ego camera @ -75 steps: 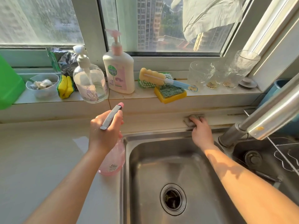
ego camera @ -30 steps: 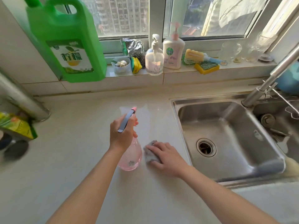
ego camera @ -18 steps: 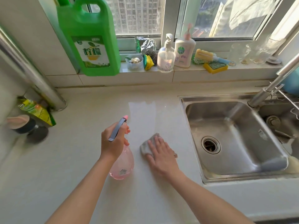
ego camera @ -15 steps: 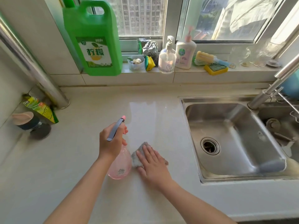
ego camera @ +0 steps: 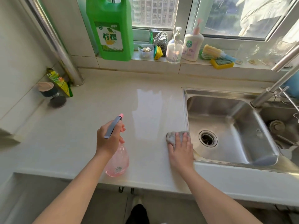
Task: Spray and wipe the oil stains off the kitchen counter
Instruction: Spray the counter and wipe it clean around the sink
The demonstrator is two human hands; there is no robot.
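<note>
While I watch the head feed, these lines hold.
Left hand (ego camera: pixel 108 139): my fingers wrap the neck of the translucent pink plastic spray bottle (ego camera: pixel 117 164), upright on the pale glossy counter (ego camera: pixel 80 126).
Right hand (ego camera: pixel 181 151): fingers together, flat on the crumpled grey cloth (ego camera: pixel 173 136), mostly hidden, touching the steel sink (ego camera: pixel 226 126) rim.
Oil stains: hard to make out.
</note>
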